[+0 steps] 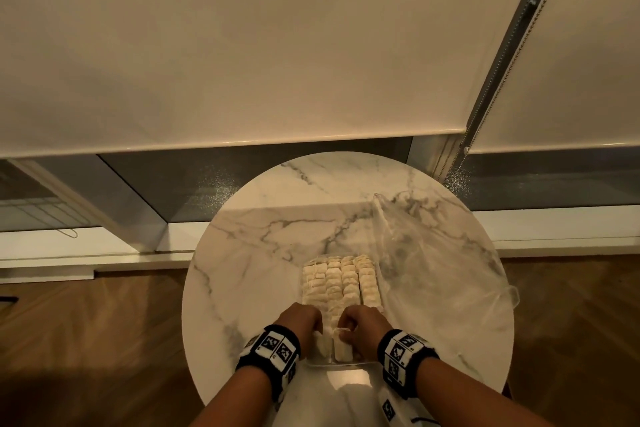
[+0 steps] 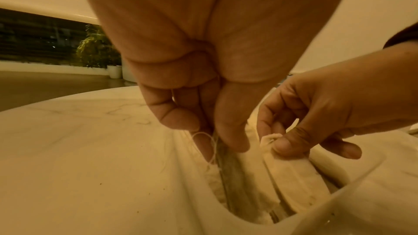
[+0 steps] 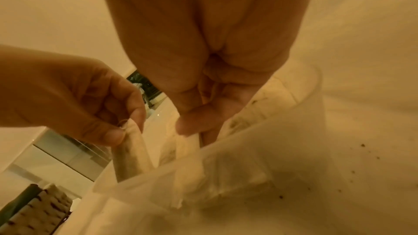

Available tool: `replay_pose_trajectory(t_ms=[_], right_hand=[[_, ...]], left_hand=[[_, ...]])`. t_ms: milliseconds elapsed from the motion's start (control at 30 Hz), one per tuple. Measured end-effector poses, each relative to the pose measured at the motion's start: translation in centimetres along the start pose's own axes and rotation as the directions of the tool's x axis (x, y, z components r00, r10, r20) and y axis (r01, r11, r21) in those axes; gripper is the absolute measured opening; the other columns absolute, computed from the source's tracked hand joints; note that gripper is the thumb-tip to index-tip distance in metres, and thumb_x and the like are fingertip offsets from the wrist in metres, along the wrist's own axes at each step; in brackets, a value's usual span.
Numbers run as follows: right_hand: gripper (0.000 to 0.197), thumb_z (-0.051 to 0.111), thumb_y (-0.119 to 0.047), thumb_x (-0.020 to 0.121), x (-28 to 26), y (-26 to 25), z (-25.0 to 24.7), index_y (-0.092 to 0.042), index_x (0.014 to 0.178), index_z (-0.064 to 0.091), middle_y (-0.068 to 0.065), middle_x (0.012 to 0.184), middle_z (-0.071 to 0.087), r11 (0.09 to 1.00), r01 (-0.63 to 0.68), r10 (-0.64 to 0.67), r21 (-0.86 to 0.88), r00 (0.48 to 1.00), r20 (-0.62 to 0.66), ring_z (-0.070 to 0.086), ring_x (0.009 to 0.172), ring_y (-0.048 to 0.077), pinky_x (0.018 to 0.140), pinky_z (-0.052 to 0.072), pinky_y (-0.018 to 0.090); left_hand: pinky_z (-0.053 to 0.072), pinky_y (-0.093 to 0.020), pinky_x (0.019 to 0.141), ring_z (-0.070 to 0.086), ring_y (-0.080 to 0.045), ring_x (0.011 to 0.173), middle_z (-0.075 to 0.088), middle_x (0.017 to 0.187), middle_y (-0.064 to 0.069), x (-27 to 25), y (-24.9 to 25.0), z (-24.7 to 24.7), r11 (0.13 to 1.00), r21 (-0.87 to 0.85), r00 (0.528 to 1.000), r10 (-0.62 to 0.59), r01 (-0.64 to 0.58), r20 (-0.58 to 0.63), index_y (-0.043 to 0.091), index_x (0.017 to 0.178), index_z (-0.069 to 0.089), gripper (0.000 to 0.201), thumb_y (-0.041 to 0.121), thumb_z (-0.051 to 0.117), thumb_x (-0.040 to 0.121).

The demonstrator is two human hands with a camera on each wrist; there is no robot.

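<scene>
Pinching a tea bag apiece, two hands, two bags: left hand (image 1: 304, 322) had thumb and fingers curled on the top of the first tea bag (image 1: 321, 347), right hand (image 1: 363, 326) did the same with the second tea bag (image 1: 343, 352) just beside it. Both sat at the near end of the one clear tray (image 1: 360, 363), close to the round marble table's (image 1: 259, 236) near edge. Four rows of tea bags (image 1: 341, 281) filled the rest. One crumpled plastic bag (image 1: 433, 253) lay just beside the tray's right side
</scene>
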State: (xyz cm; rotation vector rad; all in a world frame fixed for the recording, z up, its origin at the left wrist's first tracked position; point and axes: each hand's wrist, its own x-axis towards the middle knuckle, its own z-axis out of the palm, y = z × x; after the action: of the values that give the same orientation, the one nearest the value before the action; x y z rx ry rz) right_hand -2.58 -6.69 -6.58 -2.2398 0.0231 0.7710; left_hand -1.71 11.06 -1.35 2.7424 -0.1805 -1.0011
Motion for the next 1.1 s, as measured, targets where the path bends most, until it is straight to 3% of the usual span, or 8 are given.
replay_pose_trajectory(t_ms=[200,400,567,633,767,933,1033,1100], right_hand=[[0.011,0.070,-0.022,0.088,0.7,-0.3,0.6,-0.023,0.098,0.067,-0.004,0.099,0.063,0.997,0.008,-0.008,-0.076,1.000,0.000,0.064,0.090,0.014,0.081,0.057,0.027],[0.013,0.073,-0.023,0.086,1.1,-0.6,1.0,-0.025,0.099,0.068,-0.005,0.096,0.064,0.998,-0.026,0.026,-0.057,1.000,0.001,0.064,0.091,0.013,0.077,0.057,0.024],[0.015,0.071,-0.019,0.087,1.0,-0.5,1.6,-0.030,0.091,0.062,-0.006,0.094,0.061,0.996,-0.021,0.022,-0.083,1.000,0.012,0.060,0.085,0.010,0.066,0.053,0.017],[0.013,0.069,-0.019,0.088,1.0,-0.6,1.7,-0.029,0.091,0.062,-0.003,0.099,0.063,0.997,-0.005,0.005,-0.074,1.000,-0.006,0.059,0.085,0.010,0.061,0.048,0.013],[0.014,0.067,-0.022,0.088,0.9,-0.5,1.5,-0.024,0.101,0.065,-0.002,0.103,0.066,0.995,0.042,-0.047,-0.087,0.997,-0.058,0.061,0.093,0.013,0.081,0.054,0.024],[0.029,0.066,-0.017,0.088,0.6,-0.6,1.5,-0.023,0.116,0.061,-0.005,0.104,0.060,0.994,0.068,-0.073,-0.088,0.996,-0.051,0.058,0.096,0.011,0.087,0.049,0.022],[0.035,0.067,-0.013,0.085,0.3,-0.5,1.4,-0.026,0.116,0.060,-0.007,0.106,0.056,0.994,0.088,-0.093,-0.067,0.992,-0.082,0.053,0.092,0.008,0.084,0.046,0.018],[0.033,0.063,-0.009,0.082,0.0,-0.5,1.2,-0.030,0.108,0.061,-0.007,0.105,0.054,0.992,0.095,-0.103,-0.084,0.990,-0.098,0.052,0.091,0.007,0.081,0.043,0.016]], left_hand=[[0.041,-0.033,0.102,0.055,-0.032,0.118,0.055,0.131,-0.014,1.0,1.2,-0.4,0.990,0.139,0.997,-0.035,0.026,0.068,0.016,0.118,0.066,0.028,0.010,0.057,0.092],[0.023,-0.047,0.112,0.051,-0.028,0.122,0.059,0.127,-0.009,1.6,1.5,-0.3,0.969,0.242,0.993,-0.072,0.047,0.097,0.019,0.114,0.067,0.026,0.011,0.056,0.092],[0.012,-0.054,0.113,0.053,-0.026,0.121,0.062,0.124,-0.008,2.1,1.8,0.3,0.949,0.311,0.990,-0.095,0.057,0.108,0.019,0.116,0.066,0.029,0.014,0.047,0.094],[0.012,-0.056,0.112,0.052,-0.027,0.121,0.062,0.122,-0.007,2.0,1.8,0.7,0.934,0.355,0.993,-0.074,0.038,0.090,0.019,0.115,0.065,0.027,0.015,0.049,0.094],[0.020,-0.056,0.109,0.049,-0.028,0.120,0.059,0.123,-0.007,1.3,1.6,1.5,0.907,0.421,0.999,0.034,-0.026,-0.012,0.020,0.116,0.061,0.024,0.018,0.048,0.095],[0.031,-0.046,0.102,0.048,-0.030,0.119,0.053,0.126,-0.010,0.0,1.6,2.0,0.915,0.400,0.987,0.103,-0.044,-0.127,0.018,0.124,0.052,0.036,0.020,0.058,0.088],[0.034,-0.043,0.099,0.053,-0.030,0.112,0.057,0.123,-0.011,-1.0,2.0,2.9,0.919,0.378,0.975,0.174,-0.109,-0.141,0.015,0.122,0.055,0.031,0.027,0.044,0.096],[0.034,-0.044,0.098,0.054,-0.031,0.107,0.061,0.117,-0.011,-1.6,1.8,4.1,0.913,0.371,0.963,0.235,-0.173,-0.130,0.014,0.116,0.061,0.040,0.033,0.030,0.100]])
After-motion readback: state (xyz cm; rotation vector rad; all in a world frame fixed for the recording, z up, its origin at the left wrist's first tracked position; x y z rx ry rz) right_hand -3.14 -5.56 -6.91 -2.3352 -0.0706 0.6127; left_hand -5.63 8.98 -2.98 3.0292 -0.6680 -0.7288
